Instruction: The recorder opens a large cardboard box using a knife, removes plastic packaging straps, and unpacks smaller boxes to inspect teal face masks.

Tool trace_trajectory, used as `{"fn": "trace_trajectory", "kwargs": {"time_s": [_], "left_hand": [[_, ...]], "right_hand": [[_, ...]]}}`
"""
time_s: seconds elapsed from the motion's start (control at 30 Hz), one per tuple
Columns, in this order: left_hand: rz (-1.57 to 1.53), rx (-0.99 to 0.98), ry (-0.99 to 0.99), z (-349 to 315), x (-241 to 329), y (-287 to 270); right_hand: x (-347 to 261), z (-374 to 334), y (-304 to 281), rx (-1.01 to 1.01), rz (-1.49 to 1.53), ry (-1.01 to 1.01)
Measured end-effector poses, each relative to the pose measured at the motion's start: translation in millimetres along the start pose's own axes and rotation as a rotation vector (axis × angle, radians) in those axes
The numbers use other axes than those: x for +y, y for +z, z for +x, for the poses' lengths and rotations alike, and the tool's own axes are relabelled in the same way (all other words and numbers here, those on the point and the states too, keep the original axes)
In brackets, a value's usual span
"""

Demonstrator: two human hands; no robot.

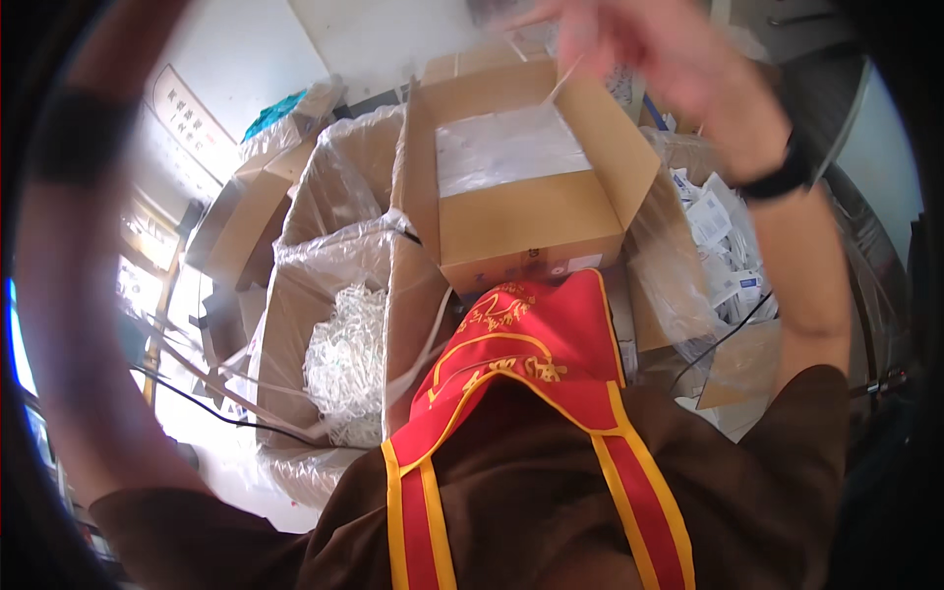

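Because the right hand (644,49) is blurred at the top of the view, its fingers look partly spread, but I cannot tell whether they grip anything. A thin pale strip (561,87) runs from near the fingertips down toward the far edge of the box; whether it is held is unclear. The left hand is out of view, so its state cannot be told; only the left forearm (74,285) shows.

Below the right hand, the open cardboard box (531,216) sits ahead of the red apron (536,334), with white plastic (506,147) inside. Good handling here probably means keeping the wristband (772,172) clear of the raised flap (624,162), and steadying the box if anything pulls on the strip.

Farther out, a lined bin of white stringy pieces (349,359) stands left and small white packets (723,231) lie right. Sleeves and elbows would best stay off their loose liners, and the black cable (216,411) at left could snag.
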State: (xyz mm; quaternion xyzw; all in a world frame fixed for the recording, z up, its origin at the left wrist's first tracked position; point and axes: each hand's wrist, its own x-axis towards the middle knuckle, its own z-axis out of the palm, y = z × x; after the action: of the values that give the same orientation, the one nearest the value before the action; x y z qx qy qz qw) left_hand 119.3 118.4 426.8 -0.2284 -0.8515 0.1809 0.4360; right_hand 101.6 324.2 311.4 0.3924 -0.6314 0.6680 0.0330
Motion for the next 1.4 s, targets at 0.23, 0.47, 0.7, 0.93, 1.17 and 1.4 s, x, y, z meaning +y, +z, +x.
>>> {"fn": "trace_trajectory", "kwargs": {"time_s": [0.23,0.47,0.7,0.93,1.17,1.4], "left_hand": [[-0.332,-0.72,0.403,-37.9,113.0,102.0],[-0.555,-0.93,0.454,-53.8,165.1,88.4],[-0.959,-0.804,0.474,-68.9,145.1,103.3],[-1.108,-0.967,0.35,-99.0,94.2,180.8],[-1.21,-0.726,-0.135,-94.6,46.3,233.8],[-1.752,-0.547,-0.314,24.7,96.1,195.4]], "right_hand": [[20.1,-123.6,26.2,0.093,-0.263,0.176],[78.7,-135.7,-8.4,0.088,0.013,0.218],[81.7,-148.5,-26.4,-0.021,-0.134,0.479],[53.0,-186.1,-66.6,0.08,-0.66,0.288],[-6.1,-217.7,-174.4,0.439,-0.734,0.566],[-62.8,-209.0,-244.9,0.778,-0.767,0.374]]}}
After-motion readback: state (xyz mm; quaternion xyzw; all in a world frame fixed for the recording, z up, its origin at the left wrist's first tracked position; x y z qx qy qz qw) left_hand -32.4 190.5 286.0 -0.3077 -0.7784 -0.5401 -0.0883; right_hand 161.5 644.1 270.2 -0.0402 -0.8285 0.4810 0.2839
